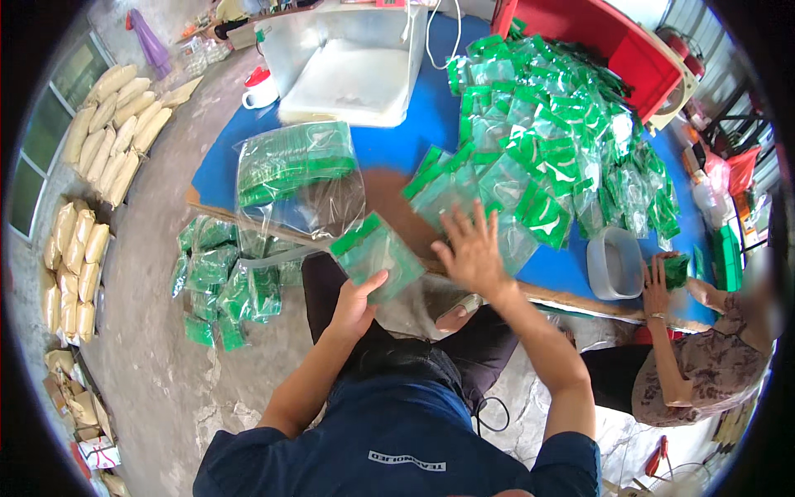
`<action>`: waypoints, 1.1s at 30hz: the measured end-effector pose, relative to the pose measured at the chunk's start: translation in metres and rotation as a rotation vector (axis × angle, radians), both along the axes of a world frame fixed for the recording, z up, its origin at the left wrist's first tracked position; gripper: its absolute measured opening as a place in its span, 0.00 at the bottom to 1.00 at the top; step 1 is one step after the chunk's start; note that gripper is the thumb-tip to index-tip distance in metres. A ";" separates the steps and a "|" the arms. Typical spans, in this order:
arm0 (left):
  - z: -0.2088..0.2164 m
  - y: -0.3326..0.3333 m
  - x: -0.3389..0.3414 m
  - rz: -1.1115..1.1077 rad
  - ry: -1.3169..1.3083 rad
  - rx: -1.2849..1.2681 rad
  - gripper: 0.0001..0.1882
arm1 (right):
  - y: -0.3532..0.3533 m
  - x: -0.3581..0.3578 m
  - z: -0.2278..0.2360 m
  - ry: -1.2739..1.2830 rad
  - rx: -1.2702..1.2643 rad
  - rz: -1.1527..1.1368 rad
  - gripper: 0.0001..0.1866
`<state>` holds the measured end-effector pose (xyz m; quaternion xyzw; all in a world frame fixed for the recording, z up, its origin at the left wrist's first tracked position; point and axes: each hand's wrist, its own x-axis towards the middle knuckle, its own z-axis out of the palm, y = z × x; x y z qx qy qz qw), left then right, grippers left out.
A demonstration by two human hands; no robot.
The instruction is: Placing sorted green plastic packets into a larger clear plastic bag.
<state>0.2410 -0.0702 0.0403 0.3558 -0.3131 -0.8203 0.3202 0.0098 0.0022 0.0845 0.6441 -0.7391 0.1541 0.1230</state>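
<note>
Gathering green-topped pouches at frame centre

I see my left hand (354, 308) gripping a small stack of pouches (377, 254). My right hand (474, 251) lies spread flat on the pouch heap (546, 141). I'd slide one off singly, keeping edges squared.

White mug (260, 89) with red lid, tan sacks (116, 124) on floor, red crate (617, 45).

Blue-topped wooden table (397, 149) as landmark, heap of small green-and-clear plastic packets (563, 141) on its right half, clear plastic bag of packets (294, 170) on its left edge, more packets (219, 282) on the floor left of it, white plastic tub (614, 263) at its near right edge.
</note>
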 end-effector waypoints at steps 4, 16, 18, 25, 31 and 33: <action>-0.008 0.006 0.001 -0.054 0.171 0.197 0.16 | 0.020 0.036 0.000 -0.307 -0.036 0.363 0.25; 0.004 0.030 -0.025 -0.302 0.177 0.286 0.25 | 0.070 0.015 0.010 -0.352 -0.075 0.083 0.19; -0.004 0.034 -0.035 -0.300 0.183 0.340 0.25 | 0.064 0.006 0.008 -0.473 -0.131 0.213 0.19; -0.014 0.037 -0.027 -0.163 0.186 0.425 0.24 | 0.088 -0.084 -0.007 -0.073 0.024 -0.286 0.44; -0.040 0.012 0.001 -0.392 0.330 0.446 0.25 | 0.119 -0.027 -0.009 -0.318 -0.141 0.119 0.23; -0.021 0.017 -0.008 -0.396 0.379 0.387 0.25 | 0.109 0.008 0.000 -0.715 -0.388 -0.193 0.09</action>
